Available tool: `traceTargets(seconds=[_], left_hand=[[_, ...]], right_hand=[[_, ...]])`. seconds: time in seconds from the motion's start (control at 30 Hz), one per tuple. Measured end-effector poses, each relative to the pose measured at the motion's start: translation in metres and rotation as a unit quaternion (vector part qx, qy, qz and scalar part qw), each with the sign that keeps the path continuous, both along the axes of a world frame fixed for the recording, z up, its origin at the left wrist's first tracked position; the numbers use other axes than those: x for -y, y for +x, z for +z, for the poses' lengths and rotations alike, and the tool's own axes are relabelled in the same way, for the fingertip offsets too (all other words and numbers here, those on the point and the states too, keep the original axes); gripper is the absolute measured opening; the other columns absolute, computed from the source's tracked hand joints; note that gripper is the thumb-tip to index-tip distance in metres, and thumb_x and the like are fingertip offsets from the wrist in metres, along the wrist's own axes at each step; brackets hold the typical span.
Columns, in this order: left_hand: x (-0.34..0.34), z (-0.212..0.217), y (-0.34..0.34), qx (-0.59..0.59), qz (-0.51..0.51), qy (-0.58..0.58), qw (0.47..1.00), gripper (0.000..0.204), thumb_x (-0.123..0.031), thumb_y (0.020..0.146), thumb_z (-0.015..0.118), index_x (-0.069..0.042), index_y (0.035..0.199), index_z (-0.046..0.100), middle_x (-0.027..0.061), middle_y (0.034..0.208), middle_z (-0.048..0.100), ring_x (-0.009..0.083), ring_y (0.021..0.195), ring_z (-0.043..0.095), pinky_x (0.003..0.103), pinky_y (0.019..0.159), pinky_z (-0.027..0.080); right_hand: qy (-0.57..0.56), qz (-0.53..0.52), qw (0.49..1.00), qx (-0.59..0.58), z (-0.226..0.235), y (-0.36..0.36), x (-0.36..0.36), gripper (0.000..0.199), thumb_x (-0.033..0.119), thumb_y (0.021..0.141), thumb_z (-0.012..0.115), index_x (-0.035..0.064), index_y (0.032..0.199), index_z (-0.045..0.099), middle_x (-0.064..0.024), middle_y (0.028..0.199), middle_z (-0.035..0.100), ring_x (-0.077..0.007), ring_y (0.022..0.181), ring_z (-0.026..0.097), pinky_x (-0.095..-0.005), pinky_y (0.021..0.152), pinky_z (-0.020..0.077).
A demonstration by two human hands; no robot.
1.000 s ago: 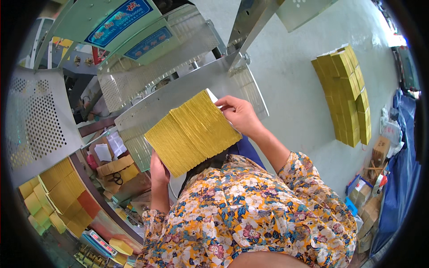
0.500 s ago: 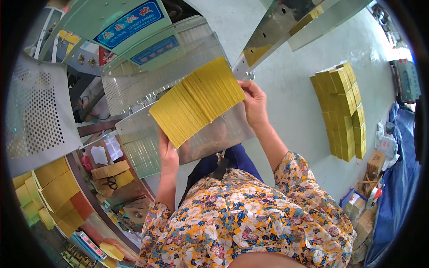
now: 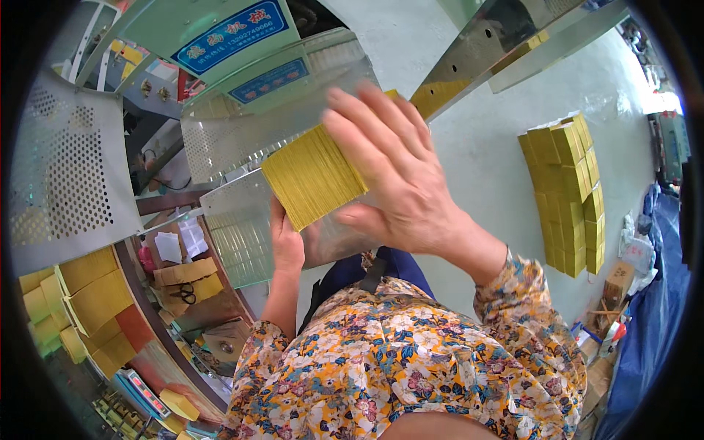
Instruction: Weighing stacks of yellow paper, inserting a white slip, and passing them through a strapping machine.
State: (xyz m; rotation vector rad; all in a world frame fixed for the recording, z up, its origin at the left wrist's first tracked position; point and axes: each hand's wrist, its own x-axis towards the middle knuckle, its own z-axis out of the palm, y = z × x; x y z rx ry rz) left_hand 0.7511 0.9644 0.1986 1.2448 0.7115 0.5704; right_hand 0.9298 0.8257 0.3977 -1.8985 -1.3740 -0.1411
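A long stack of yellow paper sheets lies tilted over the clear plastic and metal tray of a machine, its thin edges facing up. My left hand grips the stack's near left end, thumb along its side and the other fingers hidden beneath. Over the right part of the stack is my right hand, fingers stretched out and slightly spread, a little blurred. It hides much of that end; whether the palm touches the paper I cannot tell.
Bundled yellow paper blocks are piled on the floor at right. A perforated metal panel stands at left, above a bench with scissors and more yellow paper. A metal beam juts in at top right; a blue tarp hangs far right.
My right hand has let go of the stack's right end and risen over its top, fingers extended. My left hand keeps its hold. The whole view has shifted slightly.
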Motion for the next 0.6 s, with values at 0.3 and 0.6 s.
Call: traceTargets(seconds=[0.3, 0.6], left_hand=[[0.005, 0.001, -0.003, -0.007, 0.052, -0.061, 0.997, 0.044, -0.009, 0.100, 0.040, -0.001, 0.143, 0.040, 0.0100, 0.139, 0.049, 0.0198, 0.124, 0.050, 0.031, 0.104, 0.039], [0.002, 0.004, 0.000, -0.017, 0.023, -0.051, 0.998, 0.043, -0.012, 0.102, 0.040, -0.001, 0.143, 0.041, 0.0104, 0.137, 0.051, 0.0191, 0.124, 0.050, 0.030, 0.103, 0.040]], right_hand=[[-0.179, 0.050, 0.971, 0.152, -0.050, 0.049, -0.076, 0.071, 0.054, 0.093, 0.049, 0.0055, 0.144, 0.039, -0.0122, 0.152, 0.037, -0.0290, 0.142, 0.030, -0.0499, 0.115, 0.0189], [-0.184, 0.065, 0.972, 0.128, -0.068, 0.040, -0.084, 0.069, 0.053, 0.093, 0.047, 0.0084, 0.144, 0.040, -0.0095, 0.151, 0.038, -0.0265, 0.144, 0.028, -0.0507, 0.118, 0.0165]])
